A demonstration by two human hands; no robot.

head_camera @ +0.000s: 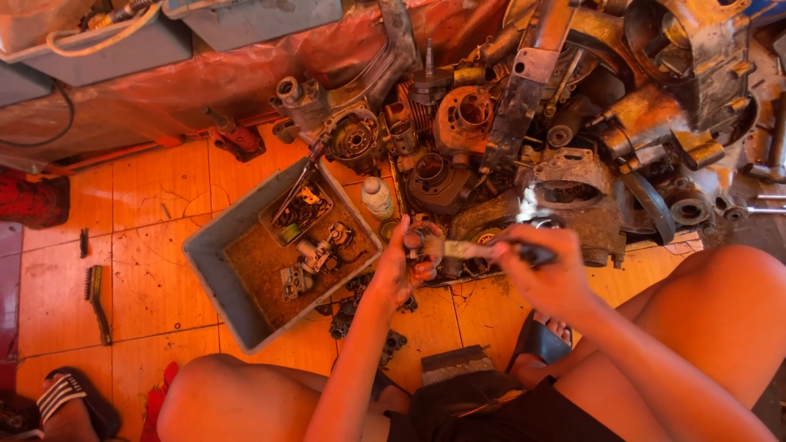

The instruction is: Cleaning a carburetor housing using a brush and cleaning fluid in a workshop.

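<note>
**Brush on a small engine part, above an orange tiled floor**

The left hand [401, 266] is closed around a small metal part [416, 240], dark and greasy, with a rounded end showing above the fingers; its exact shape cannot be made out. The right hand [544, 266] is curled shut on the dark handle of a brush [471, 250]. The brush has a pale, worn bristle end and a black grip. Its long axis lies nearly level across the view, bristles pointing left toward the part and touching it, handle running right into the fist. Both hands are held above the floor, between the person's bare knees.

Just left of the left hand sits a grey plastic tub [214, 274], set at a slant on the tiled floor [147, 205], with rusty residue on its bottom and a smaller tray of carburettor-like pieces [315, 254] inside. Beside the tub's far corner stands a small white bottle [377, 196]. Beyond the hands lies a heap of rusty engine parts [573, 123], cylinders and crankcase halves among them. Small dark parts lie on the tiles below the left wrist. Far left on the floor lies a wire brush [97, 303], and a sandalled foot [70, 405] shows at the bottom corner.
</note>
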